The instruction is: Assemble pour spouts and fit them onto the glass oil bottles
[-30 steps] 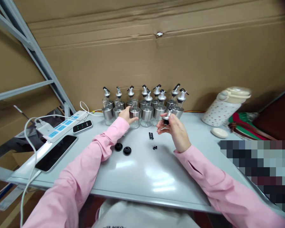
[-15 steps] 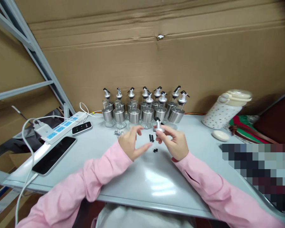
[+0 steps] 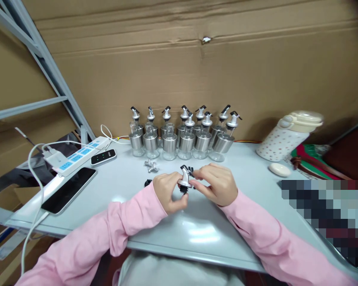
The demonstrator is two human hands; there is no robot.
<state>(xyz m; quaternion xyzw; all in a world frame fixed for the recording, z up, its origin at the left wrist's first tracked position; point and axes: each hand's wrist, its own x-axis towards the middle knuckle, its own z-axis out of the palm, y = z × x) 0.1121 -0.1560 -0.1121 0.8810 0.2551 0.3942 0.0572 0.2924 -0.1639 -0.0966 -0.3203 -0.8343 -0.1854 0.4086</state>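
Between both hands, low over the table, is a silver bottle pour spout [image 3: 185, 179] with a black flip lever on top and a black ribbed stopper beneath. My left hand [image 3: 169, 193] is closed round its left side, gripping it. My right hand [image 3: 216, 183] pinches it from the right, thumb at the silver collar and fingers by the lever. Small black parts [image 3: 191, 169] lie just behind the spout, partly hidden. Several small silver pieces [image 3: 150, 165] lie beyond my left hand, and a black piece [image 3: 148, 182] shows beside its wrist.
Glass-and-steel bottles [image 3: 169, 143] stand in rows at the back, several with spouts. To the left are a power strip [image 3: 83, 153], a small black device [image 3: 103, 157] and a phone [image 3: 70, 190]. A dotted flask [image 3: 282, 139] and a white oval object [image 3: 279, 169] are at the right.
My right hand has brought the pour spout down and left. My left hand, open before, has closed on it. The view has shifted slightly.
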